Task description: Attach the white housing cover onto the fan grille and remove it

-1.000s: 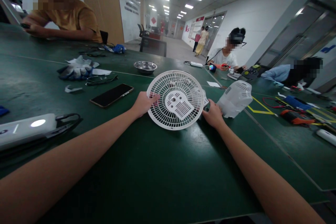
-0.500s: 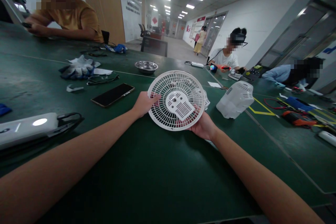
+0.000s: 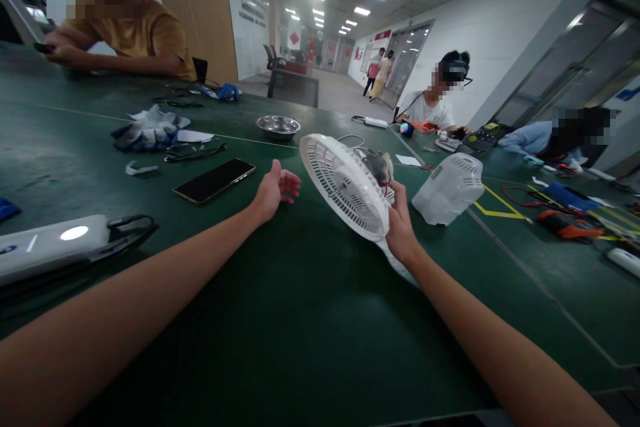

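Near a white plastic housing [image 3: 447, 190] and round metal bowl [image 3: 278, 135], a slatted white plastic grille [image 3: 353, 190] is gripped, tilted, over the green bench [image 3: 300, 320] by the right hand [image 3: 401, 223]; the left hand [image 3: 273, 195] is held half-open, empty.

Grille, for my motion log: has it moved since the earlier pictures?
Yes: the grille has turned, its left edge shifting right, away from the phone.

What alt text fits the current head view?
A right hand holds a tilted white slotted grille over a green table, the open left hand apart from it. A dark phone lies to the left; a white plastic casing sits to the right.
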